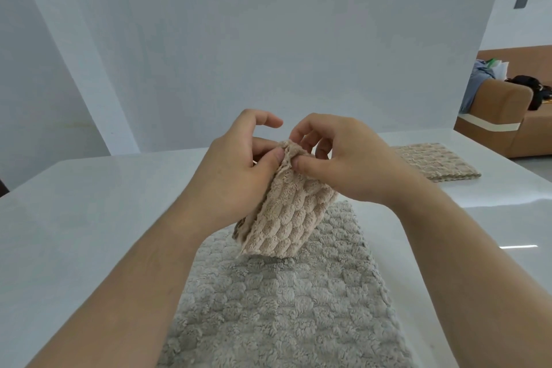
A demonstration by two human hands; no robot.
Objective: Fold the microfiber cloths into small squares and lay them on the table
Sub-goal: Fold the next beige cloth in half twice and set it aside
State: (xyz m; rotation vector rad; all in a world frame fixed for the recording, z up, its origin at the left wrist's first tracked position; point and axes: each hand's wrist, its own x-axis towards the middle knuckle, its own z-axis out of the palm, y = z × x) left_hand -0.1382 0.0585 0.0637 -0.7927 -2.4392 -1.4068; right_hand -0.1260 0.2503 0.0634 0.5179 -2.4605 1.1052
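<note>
Head view: left hand (pixel 236 170) and right hand (pixel 343 158) pinch folded beige cloth (pixel 286 218)

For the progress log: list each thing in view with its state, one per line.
held beige cloth: folded, hanging from its top edge over the grey cloth.
left hand: pinches that top edge.
right hand: pinches the same edge.
grey cloth: spread flat on the table.
far beige cloth: folded, lying flat on the table.
</note>
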